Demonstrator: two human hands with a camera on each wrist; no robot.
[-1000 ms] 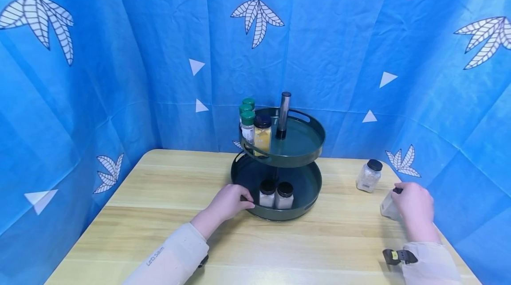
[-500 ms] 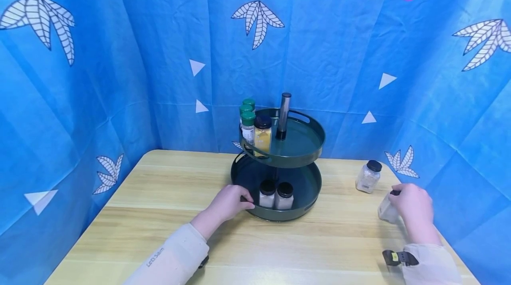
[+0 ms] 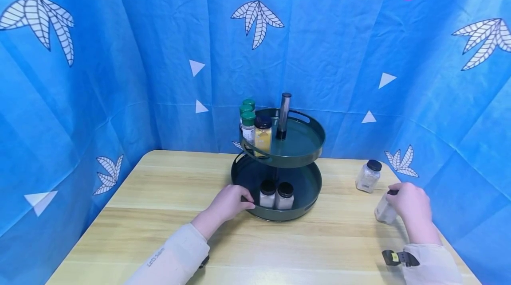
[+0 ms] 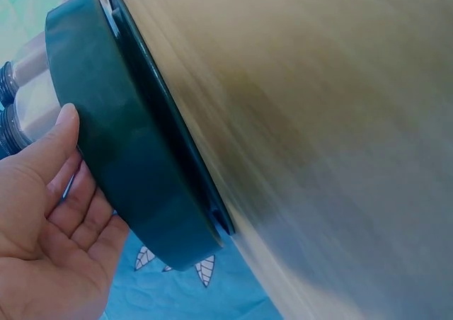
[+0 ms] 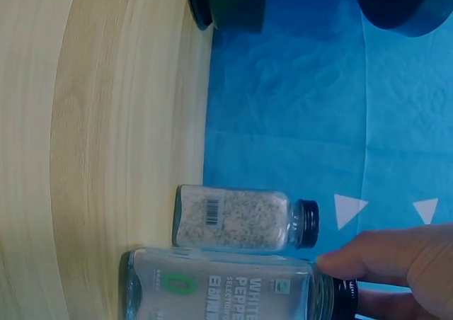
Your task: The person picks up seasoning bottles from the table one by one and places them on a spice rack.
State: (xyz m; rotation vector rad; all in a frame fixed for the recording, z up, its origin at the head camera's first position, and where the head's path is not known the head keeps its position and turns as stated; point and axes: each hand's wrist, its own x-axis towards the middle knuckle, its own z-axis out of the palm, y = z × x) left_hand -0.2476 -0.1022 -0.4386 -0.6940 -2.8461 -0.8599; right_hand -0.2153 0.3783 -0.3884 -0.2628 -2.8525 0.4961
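Observation:
At the right of the table, my right hand [image 3: 413, 207] pinches a clear glass white pepper jar [image 5: 233, 284] at its black cap and neck. The jar tilts a little in the head view; whether its base touches the table I cannot tell. Just behind it stands another black-capped jar [image 3: 367, 179] with speckled pale contents. My left hand [image 3: 228, 203] grips the near-left rim of the dark green lower tray [image 4: 134, 143], thumb on the inner side and fingers outside. Two black-capped jars [image 3: 284, 200] stand inside that tray, right beside the left thumb.
The upper tray [image 3: 303, 159] sits above the lower one around a metal post [image 3: 284, 114]. On its left side stand several green-capped bottles [image 3: 248, 130] and a yellow-labelled jar [image 3: 262, 139]. Blue patterned curtain [image 3: 335, 54] encloses the wooden table [image 3: 167, 187] behind and at both sides.
My right hand has carried the white pepper jar slightly left and toward me. The left hand and the two-tier tray stay where they were.

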